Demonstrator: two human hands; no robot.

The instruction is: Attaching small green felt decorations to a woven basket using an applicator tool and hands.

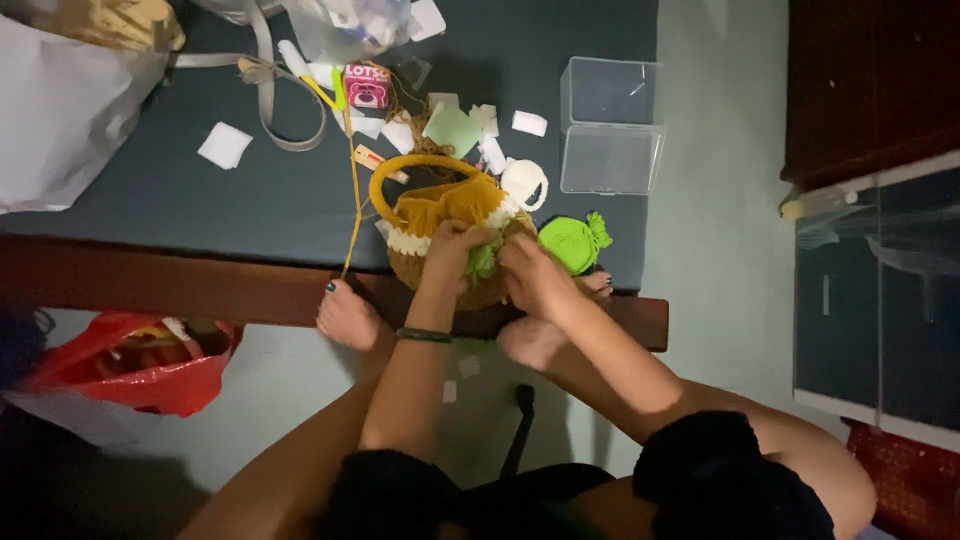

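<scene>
Both hands meet over the mustard crocheted bag at the mat's near edge. The left hand is closed on its rim; the right hand pinches a green crocheted bit lying between them, touching both. A green yarn piece sits just right.

1. Bench: dark blue-grey top with a reddish-brown wooden front edge.
2. Crocheted basket, mustard, white and brown, with a yellow handle: at the bench's 6 o'clock edge.
3. Green crocheted piece: at 3 o'clock of the basket, just beside it.
4. Clear plastic box: at 1 o'clock of the basket.
5. Paper scraps: scattered from 10 to 12 o'clock.
6. Grey strap and white bag: at the bench's 9 to 10 o'clock side.
7. Yellow yarn strand: running from 12 toward 6 o'clock, left of the basket.
</scene>
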